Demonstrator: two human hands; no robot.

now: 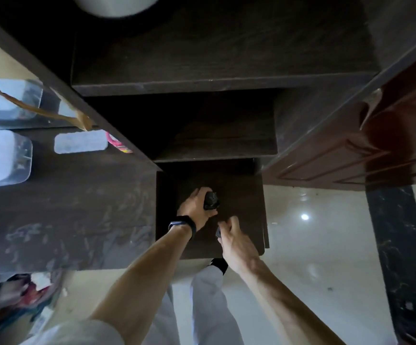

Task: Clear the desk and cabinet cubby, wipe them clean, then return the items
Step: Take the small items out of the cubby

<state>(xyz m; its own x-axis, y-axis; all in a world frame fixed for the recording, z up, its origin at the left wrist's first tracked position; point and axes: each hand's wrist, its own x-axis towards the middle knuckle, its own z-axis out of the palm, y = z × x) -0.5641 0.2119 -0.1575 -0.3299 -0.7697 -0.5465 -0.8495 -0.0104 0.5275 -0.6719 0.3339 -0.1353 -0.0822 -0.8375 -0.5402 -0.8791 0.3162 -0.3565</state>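
We look down on dark wood-grain cabinet shelves (214,83) stepping toward us over a glossy pale tiled floor (314,232), the whole frame dim and somewhat blurred. At lower centre our left hand (197,207), a dark band (182,226) on its wrist, is closed around a small black lumpy object (211,200) that we cannot identify, holding it just over the lowest dark brown shelf panel (241,195). Just beside it, lower and to the right, our right hand (236,242) curls its fingers about a small dark thing (218,232) at its thumb side; most of that thing is hidden, so we cannot tell what it is. Below the hands show pale trousers (209,307) and a dark-socked foot (219,263). Left of the panel spreads the dark desk top (65,220), streaked with pale smears. At the middle left stand clear plastic containers (3,158) and a small pale rectangular lid (80,145), with a pink item (117,143) beside it. A reddish-brown panelled door (363,145) fills the right.
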